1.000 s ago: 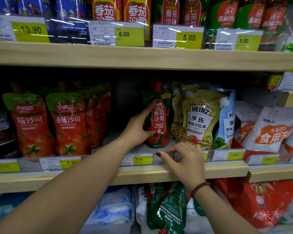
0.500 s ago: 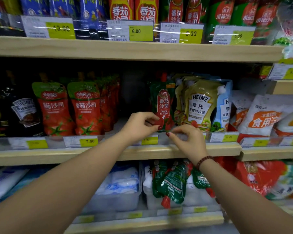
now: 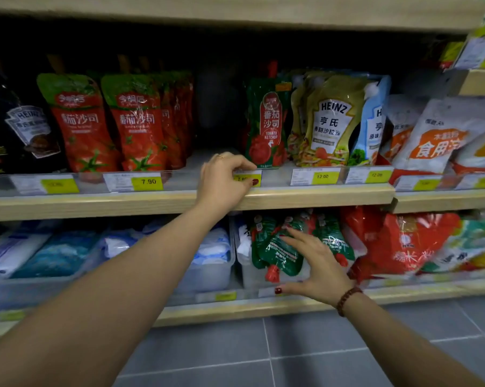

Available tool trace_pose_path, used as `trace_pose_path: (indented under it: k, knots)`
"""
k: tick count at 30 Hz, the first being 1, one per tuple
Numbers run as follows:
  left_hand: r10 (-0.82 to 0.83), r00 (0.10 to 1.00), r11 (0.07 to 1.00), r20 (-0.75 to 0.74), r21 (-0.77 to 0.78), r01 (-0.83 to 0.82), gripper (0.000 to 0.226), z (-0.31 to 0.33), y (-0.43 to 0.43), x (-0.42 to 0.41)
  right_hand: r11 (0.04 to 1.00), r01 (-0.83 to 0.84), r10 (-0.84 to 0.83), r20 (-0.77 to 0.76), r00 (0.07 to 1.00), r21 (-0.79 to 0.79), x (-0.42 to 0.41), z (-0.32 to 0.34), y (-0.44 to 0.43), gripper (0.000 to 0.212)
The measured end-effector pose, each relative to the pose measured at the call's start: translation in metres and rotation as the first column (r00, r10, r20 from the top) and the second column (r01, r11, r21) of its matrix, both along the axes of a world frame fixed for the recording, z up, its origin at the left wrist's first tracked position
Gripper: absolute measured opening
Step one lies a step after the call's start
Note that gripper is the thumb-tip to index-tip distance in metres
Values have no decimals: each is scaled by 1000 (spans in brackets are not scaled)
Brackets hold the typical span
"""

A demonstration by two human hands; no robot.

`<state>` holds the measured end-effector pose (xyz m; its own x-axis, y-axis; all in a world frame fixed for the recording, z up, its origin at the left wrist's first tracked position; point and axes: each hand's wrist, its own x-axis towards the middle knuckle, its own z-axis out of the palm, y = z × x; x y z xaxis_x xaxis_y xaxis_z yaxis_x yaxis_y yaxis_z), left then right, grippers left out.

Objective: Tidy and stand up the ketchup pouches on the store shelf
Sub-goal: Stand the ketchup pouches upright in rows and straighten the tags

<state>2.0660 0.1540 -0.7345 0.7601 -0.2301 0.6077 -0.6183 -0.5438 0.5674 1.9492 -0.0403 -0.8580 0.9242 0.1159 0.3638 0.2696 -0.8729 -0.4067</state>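
Note:
One green ketchup pouch (image 3: 266,121) stands upright on the middle shelf (image 3: 319,195), with a gap to its left. Two rows of red ketchup pouches (image 3: 138,127) stand further left. My left hand (image 3: 224,180) is just below and left of the green pouch, with thumb and fingers pinched on the yellow price tag (image 3: 248,178) at the shelf's front rail. On the lower shelf, several green ketchup pouches (image 3: 277,247) lie heaped with caps down in a clear bin (image 3: 245,272). My right hand (image 3: 316,263) is spread open over them, fingertips on the top pouch.
Heinz salad dressing pouches (image 3: 330,121) stand right of the green pouch, with white bags (image 3: 431,135) beyond them. A black Heinz pouch (image 3: 26,127) is far left. Blue-white bags (image 3: 54,255) and a red bag (image 3: 397,241) flank the bin below. Grey floor tiles (image 3: 291,358) lie underneath.
My view has tilted down. My left hand left the standing green pouch and closed on the price tag. My right hand dropped from the middle shelf edge to the pouches in the lower bin.

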Motion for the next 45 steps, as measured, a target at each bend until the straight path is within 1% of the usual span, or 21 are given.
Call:
trace_pose_path:
  k: [1, 3, 6, 9, 12, 15, 17, 20, 22, 24, 25, 26, 28, 30, 32, 35, 38, 40, 41, 43, 45]
  knots:
    - [1, 1000, 1000, -8, -4, -1, 20, 0, 0, 0, 998, -3, 1, -22, 1000, -63, 1, -3, -1, 91]
    - [8, 1000, 1000, -28, -19, -9, 19, 1, -2, -1, 987, 2, -8, -40, 999, -162, 2, -8, -2, 83]
    - [30, 999, 999, -35, -34, -31, 17, 2, -4, -1, 982, 5, -7, -12, 1000, -190, 2, -8, -3, 64]
    - [45, 998, 998, -54, -41, -47, 17, 3, -5, -2, 967, -2, 8, 23, 1000, -254, 0, -5, -3, 63]
    - [55, 997, 997, -60, -43, -58, 17, 2, -6, -3, 970, -1, 39, 149, 988, -242, -4, -1, -2, 63]
    - [55, 997, 997, -47, -44, -57, 16, 1, -7, -2, 945, 2, 102, 299, 949, -328, -7, 8, -1, 61]
    - [61, 997, 997, -36, -48, -63, 15, 0, -7, -2, 948, -1, 127, 373, 919, -318, -10, 18, 2, 51]
    - [59, 998, 996, -28, -58, -61, 15, 1, -7, -2, 963, -4, 146, 508, 849, -270, -11, 37, 6, 23]
    - [44, 998, 997, -36, -60, -46, 14, 1, -6, -1, 970, -7, 143, 548, 824, -243, -10, 52, 7, 19]
    - [6, 998, 998, -64, -63, -10, 12, 4, -2, -1, 982, 14, 96, 561, 823, -188, -8, 69, 5, 21]
    - [-22, 996, 998, -81, -63, 17, 12, 5, 0, -1, 991, 31, 46, 553, 832, -129, -7, 77, 4, 21]
    - [-50, 994, 997, -95, -64, 44, 13, 6, 2, -2, 998, 44, -15, 522, 853, -44, -6, 85, 1, 20]
    - [-100, 989, 992, -105, -84, 91, 15, 9, 5, -6, 986, 62, -119, 389, 914, 157, -3, 101, -4, 17]
    - [-154, 984, 982, -91, -121, 142, 16, 14, 8, -12, 950, 67, -154, 272, 950, 306, 1, 116, -8, 12]
    - [-257, 960, 958, -112, -162, 237, 19, 22, 8, -18, 900, 37, -152, 232, 961, 435, 8, 134, -8, 12]
    - [-448, 860, 891, -246, -204, 406, 35, 34, 7, -26, 792, -16, -113, 172, 979, 611, 21, 164, -4, 11]
    - [-538, 763, 843, -358, -223, 489, 48, 40, 7, -27, 724, -18, -84, 114, 990, 690, 37, 191, 4, 13]
    - [-574, 713, 819, -402, -297, 492, 52, 42, 7, -26, 699, -22, -64, 93, 994, 714, 47, 204, 10, 12]
    - [-569, 714, 822, -408, -309, 479, 53, 42, 8, -25, 689, -21, -62, 87, 994, 724, 52, 208, 13, 12]
    - [-526, 748, 850, -405, -288, 442, 54, 41, 9, -22, 670, -10, -60, 68, 996, 743, 60, 214, 17, 13]
    - [-506, 757, 860, -414, -310, 406, 52, 41, 9, -21, 634, 6, -48, 31, 998, 773, 66, 217, 19, 13]
